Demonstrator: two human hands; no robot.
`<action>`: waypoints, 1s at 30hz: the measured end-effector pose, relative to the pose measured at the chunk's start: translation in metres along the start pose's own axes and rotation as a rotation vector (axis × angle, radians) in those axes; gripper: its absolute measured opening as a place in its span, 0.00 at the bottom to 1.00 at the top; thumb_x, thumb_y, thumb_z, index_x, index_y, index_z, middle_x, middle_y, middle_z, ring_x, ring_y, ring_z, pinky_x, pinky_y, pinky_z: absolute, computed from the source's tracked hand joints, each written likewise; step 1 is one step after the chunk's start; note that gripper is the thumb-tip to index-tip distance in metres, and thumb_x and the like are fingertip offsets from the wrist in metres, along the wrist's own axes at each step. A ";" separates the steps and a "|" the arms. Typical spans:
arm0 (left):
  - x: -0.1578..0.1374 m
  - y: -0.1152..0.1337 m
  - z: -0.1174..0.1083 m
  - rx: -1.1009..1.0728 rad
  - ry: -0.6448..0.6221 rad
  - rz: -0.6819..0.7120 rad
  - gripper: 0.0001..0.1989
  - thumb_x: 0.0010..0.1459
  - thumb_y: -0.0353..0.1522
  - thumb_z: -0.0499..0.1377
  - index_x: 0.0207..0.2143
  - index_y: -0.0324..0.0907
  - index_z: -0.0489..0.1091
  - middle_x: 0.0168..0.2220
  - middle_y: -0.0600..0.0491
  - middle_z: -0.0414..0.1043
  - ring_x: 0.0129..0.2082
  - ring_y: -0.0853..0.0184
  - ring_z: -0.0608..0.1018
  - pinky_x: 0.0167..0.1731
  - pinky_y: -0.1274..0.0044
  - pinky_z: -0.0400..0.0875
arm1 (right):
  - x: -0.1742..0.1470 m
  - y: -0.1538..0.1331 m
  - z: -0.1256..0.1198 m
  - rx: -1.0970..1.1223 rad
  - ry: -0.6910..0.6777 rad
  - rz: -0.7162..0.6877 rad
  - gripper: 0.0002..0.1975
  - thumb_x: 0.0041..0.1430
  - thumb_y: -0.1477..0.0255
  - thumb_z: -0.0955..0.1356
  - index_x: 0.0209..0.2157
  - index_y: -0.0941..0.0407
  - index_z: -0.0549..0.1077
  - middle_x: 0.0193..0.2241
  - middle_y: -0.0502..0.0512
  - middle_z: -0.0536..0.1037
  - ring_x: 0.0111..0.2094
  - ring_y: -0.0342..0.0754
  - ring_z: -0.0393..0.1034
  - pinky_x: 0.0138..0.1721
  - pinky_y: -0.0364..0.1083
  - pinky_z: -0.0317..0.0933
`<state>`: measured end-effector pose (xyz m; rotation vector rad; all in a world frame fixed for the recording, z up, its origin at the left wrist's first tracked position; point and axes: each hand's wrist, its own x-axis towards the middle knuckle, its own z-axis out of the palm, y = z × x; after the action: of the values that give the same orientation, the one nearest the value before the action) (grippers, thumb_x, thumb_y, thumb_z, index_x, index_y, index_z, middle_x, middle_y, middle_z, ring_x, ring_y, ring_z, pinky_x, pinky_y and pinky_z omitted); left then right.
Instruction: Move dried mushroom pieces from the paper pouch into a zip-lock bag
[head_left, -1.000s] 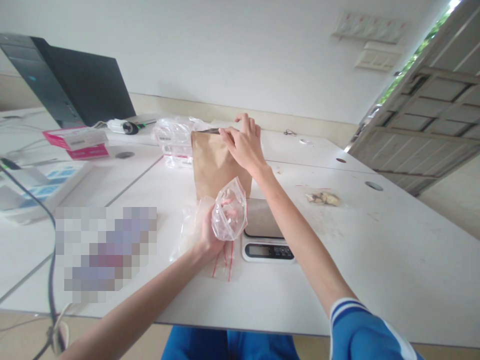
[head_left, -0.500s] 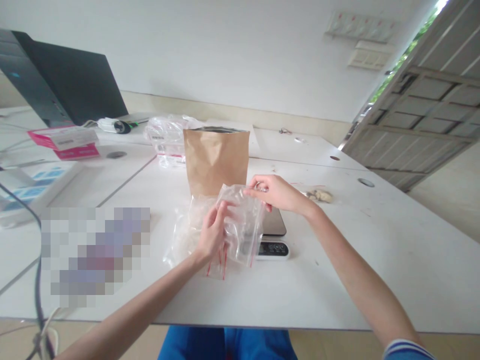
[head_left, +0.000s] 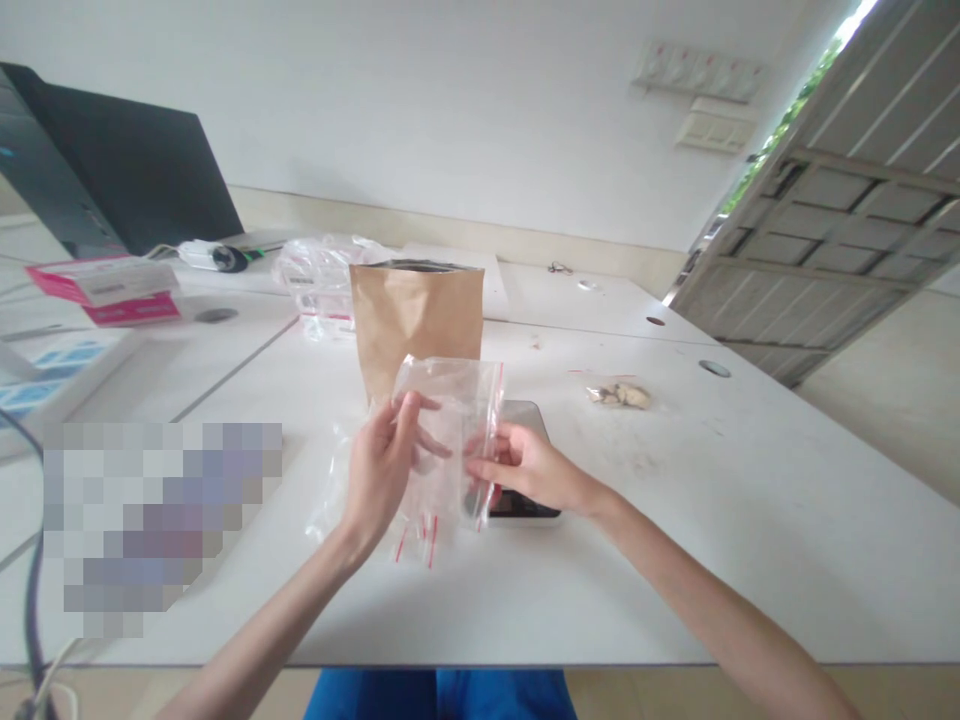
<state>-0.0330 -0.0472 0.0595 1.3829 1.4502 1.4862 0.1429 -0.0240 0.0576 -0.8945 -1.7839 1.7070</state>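
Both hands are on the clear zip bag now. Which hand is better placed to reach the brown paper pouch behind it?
Probably the right hand: it pinches only the zip bag's edge, while the left hand supports it before the pouch.

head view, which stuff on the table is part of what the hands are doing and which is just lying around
In hand:
clear zip bag, held by left hand and right hand
spare zip bags
scale
brown paper pouch

Lying about:
pink box
laptop
small pale pieces

Head view, down over table
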 end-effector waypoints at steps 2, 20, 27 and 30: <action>0.004 0.005 -0.009 0.021 0.007 -0.034 0.20 0.61 0.47 0.49 0.36 0.42 0.70 0.15 0.56 0.71 0.12 0.73 0.62 0.13 0.84 0.57 | 0.002 -0.003 -0.007 0.000 -0.080 -0.006 0.22 0.51 0.57 0.71 0.40 0.56 0.64 0.26 0.48 0.72 0.24 0.41 0.68 0.28 0.42 0.64; 0.016 -0.054 -0.058 1.157 -0.268 0.574 0.15 0.64 0.31 0.47 0.44 0.46 0.72 0.46 0.49 0.75 0.44 0.57 0.76 0.43 0.66 0.66 | -0.013 0.019 -0.185 -1.228 0.755 0.531 0.12 0.53 0.71 0.66 0.40 0.60 0.73 0.41 0.67 0.76 0.46 0.61 0.70 0.45 0.53 0.61; 0.032 -0.016 -0.053 1.014 -0.234 0.497 0.16 0.64 0.37 0.46 0.42 0.43 0.71 0.48 0.48 0.73 0.45 0.56 0.75 0.45 0.63 0.63 | -0.001 -0.064 -0.152 -0.735 0.639 0.080 0.09 0.58 0.72 0.60 0.30 0.58 0.70 0.30 0.55 0.76 0.28 0.43 0.70 0.28 0.41 0.62; 0.026 0.025 -0.029 0.638 -0.206 0.385 0.16 0.63 0.42 0.48 0.43 0.43 0.68 0.46 0.49 0.73 0.43 0.61 0.75 0.43 0.69 0.66 | 0.007 -0.093 -0.115 -0.439 0.511 -0.202 0.08 0.57 0.72 0.62 0.28 0.59 0.70 0.25 0.52 0.73 0.25 0.41 0.67 0.26 0.40 0.60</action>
<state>-0.0612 -0.0363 0.0946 2.2304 1.6627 1.0722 0.2141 0.0573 0.1585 -1.1570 -1.8271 0.8656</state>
